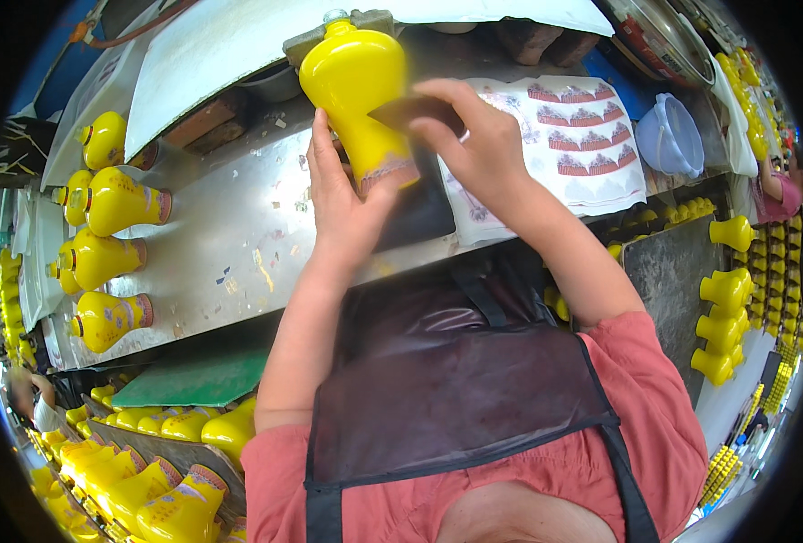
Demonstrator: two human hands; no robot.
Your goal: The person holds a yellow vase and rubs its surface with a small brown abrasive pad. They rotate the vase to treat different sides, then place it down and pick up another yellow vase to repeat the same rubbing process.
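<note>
Yellow vase (356,90) lies clasped by left hand (345,204); curled right hand (483,136) pinches dark scraper (412,111).

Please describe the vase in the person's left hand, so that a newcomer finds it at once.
On the metal worktable, find the white sheet with reddish printed bands. Just left of it is the glossy yellow vase, patterned foot toward the person. Unlike the vases at the table's left end, it is gripped by the left hand.
</note>
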